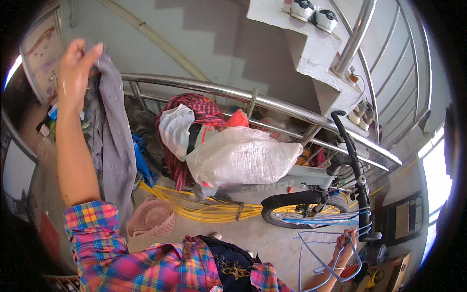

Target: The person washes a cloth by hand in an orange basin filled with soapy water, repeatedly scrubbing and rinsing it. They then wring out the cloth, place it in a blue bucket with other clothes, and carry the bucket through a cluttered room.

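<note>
My left hand is raised at the upper left, its thumb and fingers closed on the top of a grey garment. The cloth hangs down in long folds; what type of garment it is, I cannot tell. At the lower right, my right hand grips blue-grey wire clothes hangers, close to the black handlebar of a bicycle. More blue hangers extend across the front wheel from the handlebar's grip end.
A white woven sack and a red-and-black checked cloth lie over the bicycle. Below are a pink plastic basket and a yellow hose or cable. Behind runs a stainless steel rail, with a staircase bearing shoes.
</note>
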Demonstrator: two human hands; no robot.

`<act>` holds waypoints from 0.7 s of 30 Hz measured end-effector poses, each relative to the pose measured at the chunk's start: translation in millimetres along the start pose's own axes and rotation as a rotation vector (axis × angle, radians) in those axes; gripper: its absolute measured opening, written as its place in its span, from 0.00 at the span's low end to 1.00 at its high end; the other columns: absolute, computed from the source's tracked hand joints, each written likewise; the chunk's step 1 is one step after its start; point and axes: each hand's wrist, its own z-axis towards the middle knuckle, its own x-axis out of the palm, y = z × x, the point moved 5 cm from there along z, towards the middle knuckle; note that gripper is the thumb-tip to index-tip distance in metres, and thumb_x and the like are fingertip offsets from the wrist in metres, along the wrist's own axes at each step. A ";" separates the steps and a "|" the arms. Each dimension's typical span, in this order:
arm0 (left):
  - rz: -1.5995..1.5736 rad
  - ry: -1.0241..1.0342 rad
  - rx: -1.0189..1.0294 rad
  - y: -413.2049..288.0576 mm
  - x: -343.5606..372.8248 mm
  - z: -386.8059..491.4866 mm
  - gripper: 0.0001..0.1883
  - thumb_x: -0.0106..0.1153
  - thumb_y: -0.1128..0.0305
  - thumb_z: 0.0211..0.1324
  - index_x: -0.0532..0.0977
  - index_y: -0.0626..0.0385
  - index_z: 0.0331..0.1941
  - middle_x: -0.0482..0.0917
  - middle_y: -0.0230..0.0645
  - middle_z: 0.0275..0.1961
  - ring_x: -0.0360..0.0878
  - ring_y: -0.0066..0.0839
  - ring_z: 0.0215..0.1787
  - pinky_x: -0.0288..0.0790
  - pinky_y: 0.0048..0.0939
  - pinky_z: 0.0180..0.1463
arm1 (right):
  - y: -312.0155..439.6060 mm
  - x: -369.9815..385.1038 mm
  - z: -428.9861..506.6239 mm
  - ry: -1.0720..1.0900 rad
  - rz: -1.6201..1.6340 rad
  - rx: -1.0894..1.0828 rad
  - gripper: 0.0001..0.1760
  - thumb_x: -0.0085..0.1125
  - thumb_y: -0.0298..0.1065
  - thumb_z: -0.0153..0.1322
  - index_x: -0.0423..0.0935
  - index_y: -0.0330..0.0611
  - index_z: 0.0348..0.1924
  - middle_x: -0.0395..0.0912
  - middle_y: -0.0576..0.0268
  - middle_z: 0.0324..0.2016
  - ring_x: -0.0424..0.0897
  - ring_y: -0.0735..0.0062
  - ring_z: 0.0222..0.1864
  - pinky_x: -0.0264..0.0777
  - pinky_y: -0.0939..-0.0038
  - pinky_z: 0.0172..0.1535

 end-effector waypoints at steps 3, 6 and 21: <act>0.093 -0.126 0.175 5.8 38.2 52.5 0.16 0.58 0.58 0.48 0.66 0.58 0.31 0.65 0.25 0.26 0.63 0.17 0.29 0.61 0.22 0.33 | -0.4 -3.8 -1.0 -0.031 -0.011 0.012 0.08 0.47 0.36 0.69 0.66 0.43 0.27 0.66 0.65 0.17 0.55 0.84 0.09 0.50 0.83 0.14; 0.082 -0.161 0.205 28.1 111.5 73.4 0.18 0.57 0.56 0.49 0.66 0.60 0.32 0.66 0.28 0.26 0.63 0.20 0.29 0.62 0.24 0.35 | -2.5 -7.9 -1.7 -0.085 -0.036 0.050 0.07 0.48 0.36 0.68 0.66 0.43 0.28 0.66 0.65 0.17 0.57 0.82 0.11 0.53 0.81 0.17; -0.342 1.460 0.477 -85.0 386.5 -323.4 0.16 0.55 0.67 0.48 0.72 0.55 0.43 0.74 0.40 0.42 0.74 0.35 0.44 0.69 0.31 0.45 | -1.2 -15.0 0.6 -0.341 -0.563 -0.144 0.11 0.53 0.39 0.66 0.69 0.40 0.27 0.64 0.70 0.15 0.63 0.85 0.16 0.55 0.82 0.20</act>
